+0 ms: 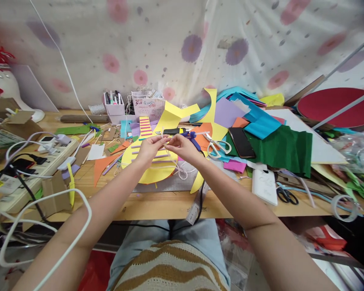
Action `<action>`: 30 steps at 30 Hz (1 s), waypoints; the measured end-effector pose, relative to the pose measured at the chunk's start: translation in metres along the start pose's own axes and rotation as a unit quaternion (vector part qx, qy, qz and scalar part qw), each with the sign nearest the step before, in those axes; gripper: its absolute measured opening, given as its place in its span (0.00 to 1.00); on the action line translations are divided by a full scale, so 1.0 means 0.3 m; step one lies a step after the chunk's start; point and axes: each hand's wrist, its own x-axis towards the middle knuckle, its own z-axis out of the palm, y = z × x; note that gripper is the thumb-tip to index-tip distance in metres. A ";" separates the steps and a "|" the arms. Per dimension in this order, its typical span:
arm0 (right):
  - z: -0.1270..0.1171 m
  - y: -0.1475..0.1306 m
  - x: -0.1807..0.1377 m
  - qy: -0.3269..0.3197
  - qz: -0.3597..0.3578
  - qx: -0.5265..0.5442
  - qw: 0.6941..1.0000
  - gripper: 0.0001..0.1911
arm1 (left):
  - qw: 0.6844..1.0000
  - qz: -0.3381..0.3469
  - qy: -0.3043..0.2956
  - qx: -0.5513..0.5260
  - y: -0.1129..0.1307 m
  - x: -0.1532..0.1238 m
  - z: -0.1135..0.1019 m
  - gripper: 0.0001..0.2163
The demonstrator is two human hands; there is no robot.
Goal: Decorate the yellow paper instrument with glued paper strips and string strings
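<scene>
My left hand and my right hand meet over a yellow felt-like piece. It has a rounded body with purple strips across it and a narrow neck with pink bands. Fingers of both hands are pinched together on a thin white string, whose loose loops trail down to the right. Exactly how the string runs between the fingertips is too small to tell. Just beyond my hands lie a black-and-yellow tool and a blue glue gun. White-handled scissors rest right of my right hand.
A black phone lies on green felt. Nearer are a white phone-like object, black-handled scissors and a tape roll. Power strips with cables crowd the left. Pen boxes stand behind; a white cable loops across my left forearm.
</scene>
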 end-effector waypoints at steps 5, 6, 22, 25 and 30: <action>0.052 0.013 0.029 0.022 0.012 0.072 0.997 0.19 | 1.000 0.014 0.023 -0.008 0.001 -0.005 -0.008 0.13; 0.055 0.016 0.029 0.017 0.018 0.080 0.996 0.19 | 1.000 0.009 0.022 -0.016 -0.001 -0.005 -0.013 0.14; -0.748 -0.082 -0.186 0.249 0.130 -0.367 0.887 0.10 | 0.979 -0.020 0.081 -0.184 0.289 0.042 -0.281 0.13; -0.834 -0.037 -0.195 0.277 0.256 -0.491 0.785 0.07 | 0.974 0.001 0.080 -0.212 0.329 0.044 -0.306 0.15; -0.673 -0.066 -0.122 0.296 0.153 -0.577 0.745 0.26 | 0.968 -0.014 0.054 -0.245 0.328 0.039 -0.272 0.16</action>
